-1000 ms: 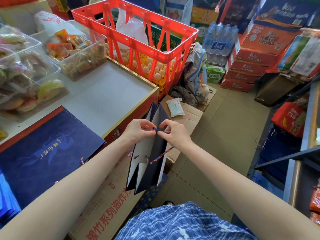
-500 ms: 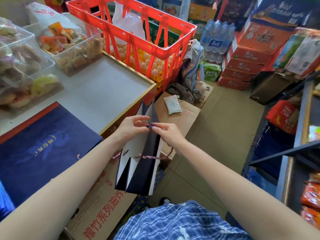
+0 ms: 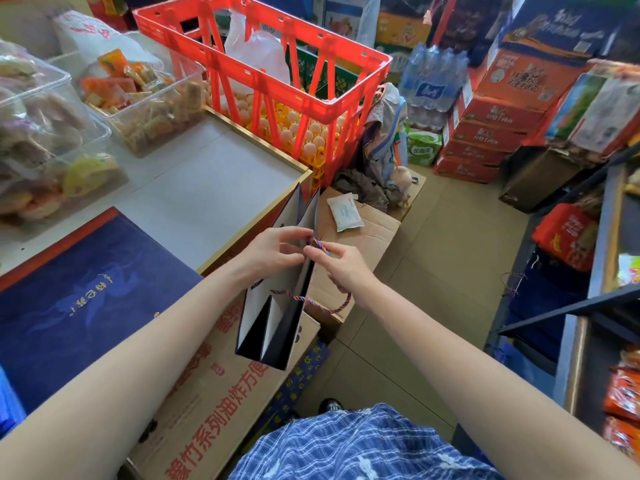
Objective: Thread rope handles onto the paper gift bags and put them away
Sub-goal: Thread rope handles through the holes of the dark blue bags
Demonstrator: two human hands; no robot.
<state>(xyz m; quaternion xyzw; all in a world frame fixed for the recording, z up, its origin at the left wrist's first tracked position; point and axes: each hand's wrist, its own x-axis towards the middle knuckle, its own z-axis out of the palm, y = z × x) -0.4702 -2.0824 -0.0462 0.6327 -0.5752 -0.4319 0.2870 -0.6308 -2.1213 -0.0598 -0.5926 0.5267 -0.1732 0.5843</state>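
Note:
A dark blue paper gift bag (image 3: 277, 327) with a white inside hangs in the air in front of me, its mouth turned away. My left hand (image 3: 273, 252) pinches the bag's upper panel near a hole. My right hand (image 3: 341, 266) pinches the end of a multicoloured rope handle (image 3: 320, 244) at the same spot. The rest of the rope loops down below my right wrist to the bag's lower side. A flat stack of dark blue gift bags (image 3: 79, 299) lies on the counter at the left.
The grey counter (image 3: 207, 188) carries clear snack boxes (image 3: 145, 98) and a red crate (image 3: 277, 81) over eggs. Cardboard boxes (image 3: 221, 403) stand below my arms. Shelving (image 3: 595, 306) lines the right side. Tiled floor (image 3: 443, 258) lies between.
The bag has tilted further, its mouth swinging away from me. Both hands stay together at the bag's top, working the rope end; the rope loop now hangs lower by my right wrist.

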